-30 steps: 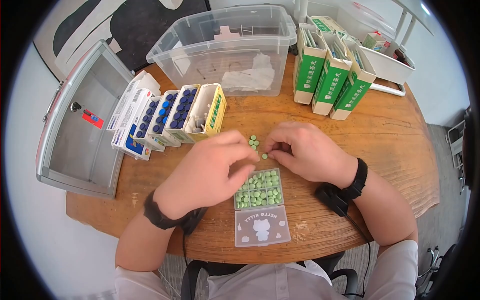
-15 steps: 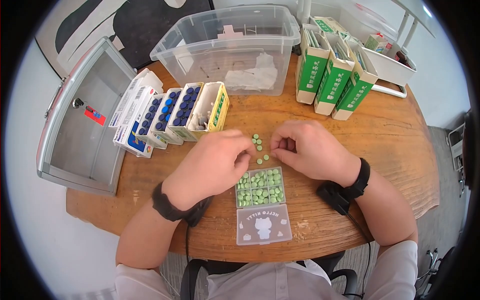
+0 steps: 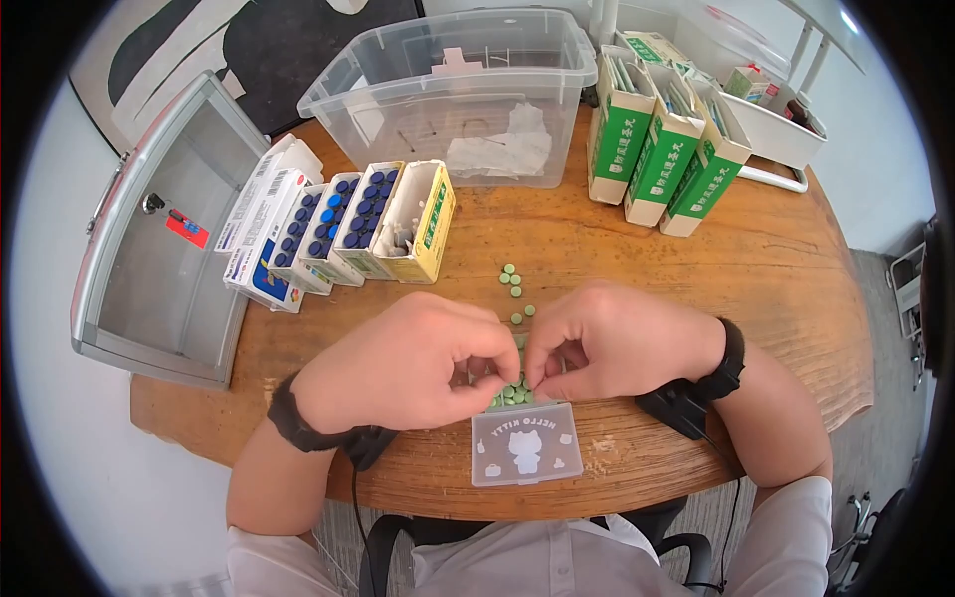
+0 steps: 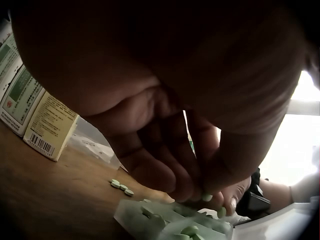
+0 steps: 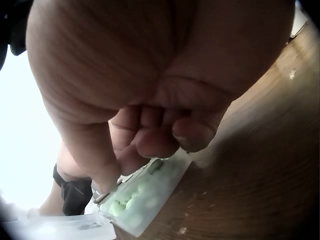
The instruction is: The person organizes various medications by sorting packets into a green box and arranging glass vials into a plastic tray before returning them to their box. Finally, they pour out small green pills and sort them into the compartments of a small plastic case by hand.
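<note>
My left hand (image 3: pixel 413 353) and right hand (image 3: pixel 617 343) hover close together over a clear, divided pill box, its compartments holding many green tablets (image 3: pixel 512 395). In the left wrist view, a green tablet (image 4: pixel 206 197) is pinched between the left thumb and finger. Another tablet (image 4: pixel 221 212) shows at the tip of the right thumb, held there over the box. Most of the pill box (image 5: pixel 165 192) is hidden under the hands in the head view. Its open lid (image 3: pixel 525 445), printed with a white cartoon cat, lies flat toward me. Several loose tablets (image 3: pixel 511 274) lie on the table beyond the hands.
On the left, a row of medicine boxes (image 3: pixel 328 234) with blue-capped vials stands beside a grey-framed clear case (image 3: pixel 164 239). A large clear plastic bin (image 3: pixel 448 119) sits at the back. Green-and-white cartons (image 3: pixel 657 159) stand at the back right of the wooden table (image 3: pixel 756 289).
Both hands have drawn back from the loose tablets toward me and now cover the pill box. The right hand has come closer to the left. The loose tablets are uncovered.
</note>
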`<state>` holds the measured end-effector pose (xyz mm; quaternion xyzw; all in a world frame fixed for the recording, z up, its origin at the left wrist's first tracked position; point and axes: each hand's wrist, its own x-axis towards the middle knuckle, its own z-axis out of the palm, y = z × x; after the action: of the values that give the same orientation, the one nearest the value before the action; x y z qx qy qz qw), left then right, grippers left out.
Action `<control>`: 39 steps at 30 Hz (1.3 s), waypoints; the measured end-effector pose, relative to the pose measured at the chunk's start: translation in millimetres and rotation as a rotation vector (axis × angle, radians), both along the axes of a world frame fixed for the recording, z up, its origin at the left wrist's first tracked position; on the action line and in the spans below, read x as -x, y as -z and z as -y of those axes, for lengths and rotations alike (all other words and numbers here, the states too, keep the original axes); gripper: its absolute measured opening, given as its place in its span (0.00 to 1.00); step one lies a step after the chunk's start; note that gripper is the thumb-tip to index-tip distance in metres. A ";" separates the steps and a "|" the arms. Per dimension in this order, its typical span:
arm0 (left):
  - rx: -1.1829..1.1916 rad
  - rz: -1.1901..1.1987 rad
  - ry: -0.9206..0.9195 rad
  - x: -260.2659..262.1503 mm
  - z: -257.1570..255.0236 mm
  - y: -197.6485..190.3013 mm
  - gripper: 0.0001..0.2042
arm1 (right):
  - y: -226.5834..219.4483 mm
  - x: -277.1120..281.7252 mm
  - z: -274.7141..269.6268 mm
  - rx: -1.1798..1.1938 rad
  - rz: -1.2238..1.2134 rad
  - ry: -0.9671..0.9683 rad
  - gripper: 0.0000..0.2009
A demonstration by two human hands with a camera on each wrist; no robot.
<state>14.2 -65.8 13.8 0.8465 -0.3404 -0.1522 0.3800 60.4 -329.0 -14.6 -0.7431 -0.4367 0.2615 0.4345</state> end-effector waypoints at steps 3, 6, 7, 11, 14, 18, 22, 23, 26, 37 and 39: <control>-0.005 -0.059 0.037 1.1 0.5 -0.8 0.05 | 1.4 1.7 -1.3 0.007 0.030 -0.010 0.07; -0.020 0.015 0.027 0.3 0.8 1.4 0.04 | 5.7 -2.2 0.4 -0.047 0.048 0.026 0.06; -0.040 0.076 -0.003 -0.6 0.6 2.6 0.04 | 7.4 -4.8 0.7 -0.068 0.097 0.122 0.06; -0.011 0.322 -0.145 -11.4 -0.8 17.6 0.07 | 13.7 -13.9 1.1 -0.079 0.246 0.336 0.06; 0.024 0.365 -0.247 -15.6 4.7 28.3 0.09 | 21.1 -16.0 1.8 -0.039 0.322 0.363 0.08; 0.013 0.511 -0.213 -20.7 7.1 43.9 0.10 | 22.3 -12.4 -0.9 0.009 0.365 0.322 0.08; -0.072 0.359 -0.171 -19.3 8.7 38.7 0.09 | 24.8 -11.7 -3.4 0.035 0.372 0.338 0.07; -0.073 0.331 -0.176 -19.6 9.0 37.9 0.08 | 23.4 -11.5 -3.9 0.046 0.364 0.346 0.07; -0.069 0.331 -0.168 -21.4 10.0 36.2 0.07 | 21.7 -11.6 -3.7 0.053 0.340 0.355 0.06; -0.040 0.353 -0.173 -15.2 8.4 19.4 0.02 | 14.9 -11.0 -2.3 0.011 0.156 0.396 0.05; -0.020 0.326 -0.128 -7.9 4.1 9.8 0.03 | 10.1 -7.5 -2.7 -0.063 0.084 0.314 0.05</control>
<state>22.1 -69.8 4.0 0.8837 -0.3412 0.0084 0.3202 67.8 -326.4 -24.6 -0.7985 -0.3409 0.1453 0.4745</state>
